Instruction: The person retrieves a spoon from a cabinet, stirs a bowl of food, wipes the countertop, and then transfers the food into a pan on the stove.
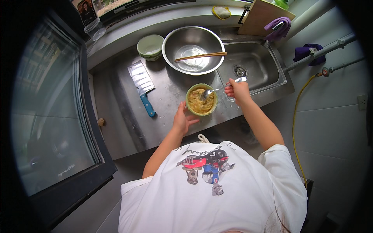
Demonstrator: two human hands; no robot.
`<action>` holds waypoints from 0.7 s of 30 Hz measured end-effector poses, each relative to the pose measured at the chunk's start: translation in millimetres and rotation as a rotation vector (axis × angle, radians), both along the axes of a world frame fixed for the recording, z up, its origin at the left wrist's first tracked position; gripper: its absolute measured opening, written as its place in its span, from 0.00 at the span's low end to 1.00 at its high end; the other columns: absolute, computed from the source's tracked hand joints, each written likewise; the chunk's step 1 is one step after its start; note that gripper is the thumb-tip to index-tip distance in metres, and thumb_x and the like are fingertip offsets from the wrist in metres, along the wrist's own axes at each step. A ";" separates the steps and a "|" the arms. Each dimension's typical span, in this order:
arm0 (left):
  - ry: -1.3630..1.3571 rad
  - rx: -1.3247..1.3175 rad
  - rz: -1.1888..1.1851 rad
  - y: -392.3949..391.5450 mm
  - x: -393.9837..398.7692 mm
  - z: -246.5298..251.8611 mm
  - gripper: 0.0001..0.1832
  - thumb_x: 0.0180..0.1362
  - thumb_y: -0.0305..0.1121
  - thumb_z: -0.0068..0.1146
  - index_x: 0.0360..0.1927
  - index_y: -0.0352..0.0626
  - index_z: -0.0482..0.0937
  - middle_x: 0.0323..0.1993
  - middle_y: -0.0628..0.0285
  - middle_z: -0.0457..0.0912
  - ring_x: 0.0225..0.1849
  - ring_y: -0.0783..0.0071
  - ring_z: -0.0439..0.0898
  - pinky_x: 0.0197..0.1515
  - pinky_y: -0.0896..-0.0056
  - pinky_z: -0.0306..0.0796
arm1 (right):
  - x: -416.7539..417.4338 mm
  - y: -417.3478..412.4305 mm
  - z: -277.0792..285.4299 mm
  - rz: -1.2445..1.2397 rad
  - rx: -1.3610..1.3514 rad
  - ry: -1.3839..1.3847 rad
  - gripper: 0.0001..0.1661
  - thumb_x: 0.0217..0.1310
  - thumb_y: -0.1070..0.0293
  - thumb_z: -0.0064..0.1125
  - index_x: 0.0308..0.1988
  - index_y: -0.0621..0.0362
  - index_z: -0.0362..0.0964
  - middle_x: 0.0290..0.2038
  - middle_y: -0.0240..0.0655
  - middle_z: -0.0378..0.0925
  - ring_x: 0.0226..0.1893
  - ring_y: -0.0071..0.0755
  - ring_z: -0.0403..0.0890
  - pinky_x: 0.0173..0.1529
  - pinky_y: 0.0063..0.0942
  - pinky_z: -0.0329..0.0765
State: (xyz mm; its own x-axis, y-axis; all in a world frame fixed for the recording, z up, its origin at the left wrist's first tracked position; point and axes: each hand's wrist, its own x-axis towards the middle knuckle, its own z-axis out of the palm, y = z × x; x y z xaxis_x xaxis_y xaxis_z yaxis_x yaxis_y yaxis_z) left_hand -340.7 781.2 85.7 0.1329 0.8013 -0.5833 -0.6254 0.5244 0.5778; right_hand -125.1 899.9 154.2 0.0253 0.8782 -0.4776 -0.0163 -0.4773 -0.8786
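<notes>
A green bowl (216,105) stands on the steel counter, filled with a yellowish, lumpy mixture (198,102). My right hand (239,89) grips the handle of a metal spoon (223,86), whose head rests in the mixture. My left hand (183,120) is at the bowl's lower left side, fingers spread and touching or very near its wall. Beyond the bowl is a large steel basin (180,48) holding a little clear liquid, with wooden chopsticks (204,56) lying inside and over its right rim. A cleaver (142,80) with a blue handle lies to the left.
Stacked light green bowls (150,46) stand left of the basin. A steel sink (259,62) is at the right, with a purple cloth (278,29) over its faucet. A wooden board (259,19) leans behind. An open window sash (93,116) borders the counter's left side.
</notes>
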 end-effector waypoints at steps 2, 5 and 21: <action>-0.005 -0.001 0.001 -0.2 -0.2 -0.2 0.32 0.61 0.56 0.27 0.65 0.52 0.50 0.64 0.58 0.50 0.54 0.41 0.65 0.51 0.42 0.62 | 2.6 -15.4 4.7 0.005 0.064 0.024 0.15 0.60 0.63 0.49 0.30 0.66 0.70 0.22 0.39 0.75 0.18 0.26 0.77 0.20 0.18 0.73; -0.014 -0.008 0.013 -0.7 0.3 -7.9 0.31 0.61 0.56 0.30 0.64 0.50 0.51 0.63 0.58 0.50 0.53 0.42 0.66 0.51 0.41 0.62 | 4.7 -31.3 16.0 -0.032 0.177 0.076 0.15 0.60 0.62 0.49 0.30 0.65 0.70 0.22 0.38 0.75 0.17 0.25 0.77 0.20 0.18 0.73; 0.191 0.082 0.291 -13.3 -19.2 -8.4 0.10 0.58 0.36 0.49 0.36 0.40 0.73 0.31 0.64 0.74 0.28 0.75 0.73 0.32 0.73 0.71 | 1.4 -50.9 27.3 -0.034 0.355 0.082 0.15 0.61 0.63 0.48 0.32 0.66 0.71 0.21 0.37 0.75 0.17 0.23 0.77 0.21 0.17 0.74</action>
